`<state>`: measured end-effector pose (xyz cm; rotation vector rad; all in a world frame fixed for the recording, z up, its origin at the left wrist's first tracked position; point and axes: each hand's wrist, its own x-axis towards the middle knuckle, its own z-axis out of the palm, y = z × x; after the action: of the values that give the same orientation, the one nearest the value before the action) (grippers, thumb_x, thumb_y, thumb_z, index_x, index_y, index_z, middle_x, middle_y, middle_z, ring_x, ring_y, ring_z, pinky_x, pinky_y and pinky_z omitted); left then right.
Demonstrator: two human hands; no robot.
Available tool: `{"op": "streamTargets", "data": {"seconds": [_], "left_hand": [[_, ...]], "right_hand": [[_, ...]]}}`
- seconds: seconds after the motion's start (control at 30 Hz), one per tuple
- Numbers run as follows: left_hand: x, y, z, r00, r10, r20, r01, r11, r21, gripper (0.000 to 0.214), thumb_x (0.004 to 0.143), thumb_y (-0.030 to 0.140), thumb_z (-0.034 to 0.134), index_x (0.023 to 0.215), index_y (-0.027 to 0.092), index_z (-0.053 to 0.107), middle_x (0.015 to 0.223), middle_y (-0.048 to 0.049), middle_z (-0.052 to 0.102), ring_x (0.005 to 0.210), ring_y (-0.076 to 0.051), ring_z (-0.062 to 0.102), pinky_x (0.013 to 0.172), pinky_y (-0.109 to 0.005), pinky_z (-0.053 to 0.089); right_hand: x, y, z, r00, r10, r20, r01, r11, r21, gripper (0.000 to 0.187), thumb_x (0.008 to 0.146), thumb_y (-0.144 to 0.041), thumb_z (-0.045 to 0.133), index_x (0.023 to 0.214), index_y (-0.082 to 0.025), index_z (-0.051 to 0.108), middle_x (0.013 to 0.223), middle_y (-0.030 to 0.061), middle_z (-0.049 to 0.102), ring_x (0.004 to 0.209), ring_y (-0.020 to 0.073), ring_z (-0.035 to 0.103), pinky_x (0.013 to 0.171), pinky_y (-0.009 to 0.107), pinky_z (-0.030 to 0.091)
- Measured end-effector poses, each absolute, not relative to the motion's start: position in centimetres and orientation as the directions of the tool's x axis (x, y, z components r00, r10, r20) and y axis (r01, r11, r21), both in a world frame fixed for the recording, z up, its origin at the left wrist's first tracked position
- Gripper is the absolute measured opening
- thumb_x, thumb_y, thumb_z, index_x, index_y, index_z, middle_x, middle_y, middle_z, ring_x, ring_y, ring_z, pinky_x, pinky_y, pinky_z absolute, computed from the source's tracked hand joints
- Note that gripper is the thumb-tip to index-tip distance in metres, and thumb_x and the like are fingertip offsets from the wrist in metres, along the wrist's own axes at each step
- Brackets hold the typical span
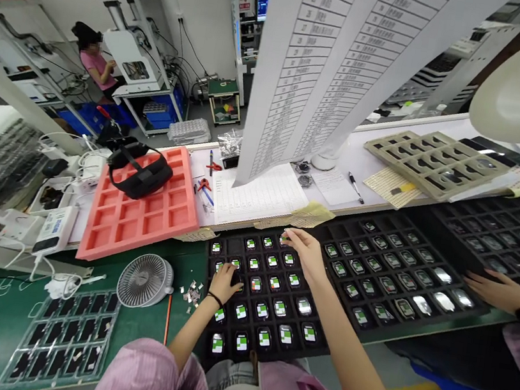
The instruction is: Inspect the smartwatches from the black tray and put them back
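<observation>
Next to the pink foam tray (pixel 140 223) and the little desk fan (pixel 145 281), the left hand (pixel 226 282) is curled over the black tray (pixel 315 351), fingers bunched together on the small square devices (pixel 275 282) with green-and-white faces, though you can't tell if it's actually gripping one. The right hand (pixel 303 253) sits further along the same tray, fingers loosely apart and tips touching a device near the top row, not clamped on it. Over on the right, a co-worker's hand (pixel 498 290) rests at the edge of another black tray (pixel 514 244)
</observation>
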<state>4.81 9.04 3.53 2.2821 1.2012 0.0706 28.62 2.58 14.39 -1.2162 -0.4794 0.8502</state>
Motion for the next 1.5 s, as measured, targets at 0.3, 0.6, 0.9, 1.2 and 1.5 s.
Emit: {"op": "streamTargets", "data": {"seconds": [0.3, 0.6, 0.9, 1.2, 1.5], "left_hand": [[3.8, 8.5, 2.2, 0.522, 0.805, -0.281, 0.727, -0.248, 0.640, 0.045, 0.056, 0.007, 0.080, 0.093, 0.017, 0.057, 0.109, -0.0097, 0.059, 0.115, -0.029, 0.053, 0.101, -0.044, 0.041], [2.2, 7.8, 2.3, 0.424, 0.846, -0.322, 0.574, 0.024, 0.818, 0.021, 0.069, 0.023, 0.076, 0.080, 0.016, 0.059, 0.069, 0.0024, 0.060, 0.068, -0.013, 0.063, 0.067, -0.028, 0.055], [4.1, 5.3, 12.4, 0.602, 0.780, -0.170, -0.142, 0.315, 0.939, 0.051, 0.079, 0.054, 0.063, 0.116, 0.019, 0.057, 0.081, -0.0026, 0.059, 0.060, -0.010, 0.058, 0.045, -0.018, 0.043], [4.8, 2.3, 18.7, 0.551, 0.834, -0.034, -0.224, 0.186, 0.957, 0.035, 0.085, 0.049, 0.056, 0.107, 0.022, 0.058, 0.079, 0.0000, 0.049, 0.057, -0.008, 0.042, 0.046, -0.019, 0.037], [4.9, 1.7, 18.6, 0.430, 0.903, 0.020, -0.079, 0.016, 0.997, 0.030, 0.081, 0.049, 0.063, 0.085, 0.020, 0.059, 0.066, 0.0033, 0.050, 0.048, -0.005, 0.041, 0.042, -0.017, 0.034]], "right_hand": [[24.4, 0.4, 15.0, 0.570, 0.814, -0.114, -0.321, 0.093, -0.942, 0.029, 0.064, -0.045, 0.079, 0.077, -0.019, 0.074, 0.076, 0.0039, 0.068, 0.076, 0.0187, 0.065, 0.076, 0.040, 0.059], [20.1, -2.0, 12.4, 0.518, 0.823, -0.230, -0.419, 0.010, -0.908, 0.033, 0.060, -0.047, 0.082, 0.075, -0.018, 0.075, 0.076, 0.0059, 0.071, 0.077, 0.0217, 0.068, 0.077, 0.044, 0.060], [17.8, -3.2, 16.7, 0.454, 0.882, -0.127, -0.290, 0.012, -0.957, 0.029, 0.063, -0.047, 0.079, 0.073, -0.020, 0.075, 0.076, 0.0047, 0.070, 0.073, 0.0199, 0.065, 0.071, 0.037, 0.058], [17.3, -4.4, 20.7, 0.442, 0.897, 0.000, -0.213, 0.105, -0.971, 0.023, 0.068, -0.044, 0.077, 0.074, -0.022, 0.076, 0.075, 0.0029, 0.070, 0.068, 0.0175, 0.064, 0.071, 0.035, 0.057], [17.1, -5.5, 20.4, 0.409, 0.911, 0.044, -0.193, 0.134, -0.972, 0.024, 0.080, -0.044, 0.066, 0.087, -0.023, 0.077, 0.083, 0.0041, 0.070, 0.078, 0.0186, 0.064, 0.071, 0.033, 0.056]]}}
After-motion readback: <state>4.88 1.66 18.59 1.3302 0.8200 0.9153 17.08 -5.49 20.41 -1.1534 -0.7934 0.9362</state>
